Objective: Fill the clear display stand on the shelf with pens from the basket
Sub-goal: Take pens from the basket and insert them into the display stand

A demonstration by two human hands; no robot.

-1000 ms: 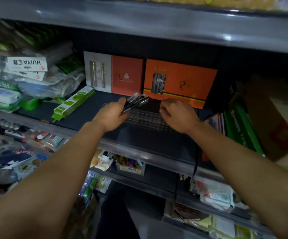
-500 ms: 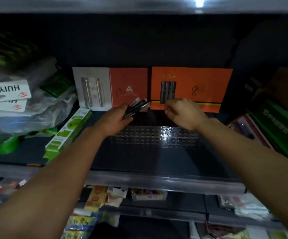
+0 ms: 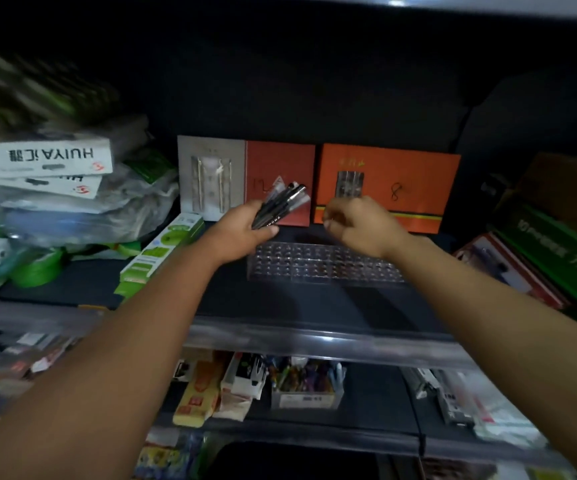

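Far left of the shelf [image 3: 314, 306]: bagged packs with a white HUIYA label [image 3: 50, 157] lay heaped, blurred. Just right of them a green-and-white box [image 3: 162, 252] lay flat, its near end toward the shelf edge.

Left hand [image 3: 245, 232] gripped a bundle of dark pens [image 3: 282, 204], fingers curled round the barrels, ends fanned up and to the right. The bundle hung above the left end of the clear display stand [image 3: 325, 263]. The stand sat on the shelf between the two hands and appeared to hold no pens; its rows of holes showed only as glints. The basket was not in view.

Right hand [image 3: 356, 220] hovered over the stand's back edge, near the fanned pens but apart from them, fingers curled. Whether it pinched anything could not be told; nothing showed between the fingertips.

Judgement on the step: one pen should be drawn from the fan by its free end while the left hand keeps the rest clamped, then lowered upright into a back-row hole so later pens do not block the reach. The clear plastic in dim light makes holes hard to read; feeling for the hole with the tip may serve better.

Behind the stand stood a grey-and-red pen box [image 3: 245, 181] and an orange box [image 3: 389, 185], close enough for knuckles to knock. Right of these, red and green packs [image 3: 539, 258] leaned. The shelf below carried a small tub of coloured pens [image 3: 306, 382].
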